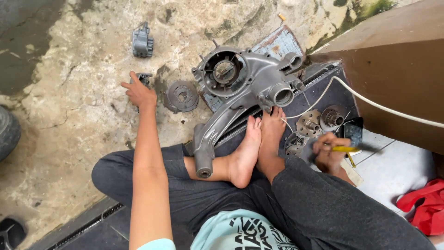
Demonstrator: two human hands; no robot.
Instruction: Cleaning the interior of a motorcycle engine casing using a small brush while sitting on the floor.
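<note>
1. My left hand is stretched out over the cracked concrete floor, fingers closing loosely on a small dark metal part; I cannot tell whether the grip is firm.
2. Just right of that hand lies a round grey cover plate, flat on the floor and apart from my fingers.
3. Farther up the floor sits a grey cast block, well apart from the hand.
4. My right hand is closed around a yellow-handled tool, held low beside my right knee.
5. Near that hand lie two round gear-like assemblies and a dark phone on a black mat.
6. The big grey engine casing lies between my hands, its long arm reaching down to my bare feet, which rest against it.
7. A white cable runs across a brown board; a red cloth lies at the right edge.
</note>
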